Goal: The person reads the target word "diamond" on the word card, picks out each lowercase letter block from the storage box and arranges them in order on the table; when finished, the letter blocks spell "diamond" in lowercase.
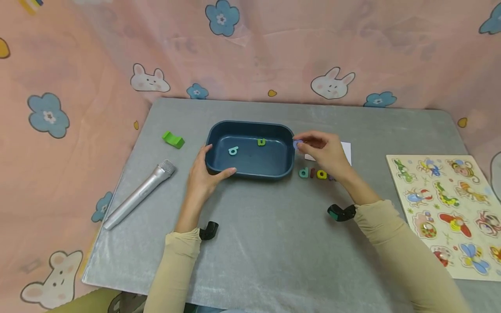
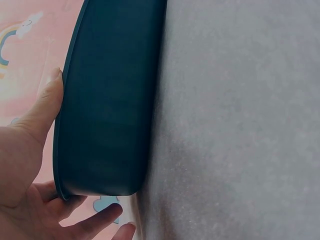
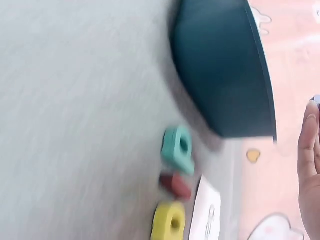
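Note:
My left hand point(image 1: 201, 180) holds the left end of a dark blue tray point(image 1: 250, 175), thumb along the front rim and fingers round the corner; the left wrist view shows the tray's outer wall point(image 2: 110, 100) beside them. Inside lie a light blue letter point(image 1: 233, 151) and a green letter point(image 1: 261, 142). By the tray's right rim, my right hand point(image 1: 326, 154) pinches a purple letter point(image 1: 296, 144) between thumb and fingertips. Below that hand runs a row of letters: a teal d point(image 1: 303, 172), a dark red one point(image 1: 312, 173), a yellow one point(image 1: 322, 174) and a partly hidden purple one point(image 1: 332, 177).
A white card point(image 1: 346, 152) lies partly behind the right hand, with print on it in the right wrist view. At left are a silver microphone point(image 1: 141, 193) and a green wavy block point(image 1: 173, 140). An insect puzzle board point(image 1: 426, 163) lies at right. Patterned pink cloth hangs behind.

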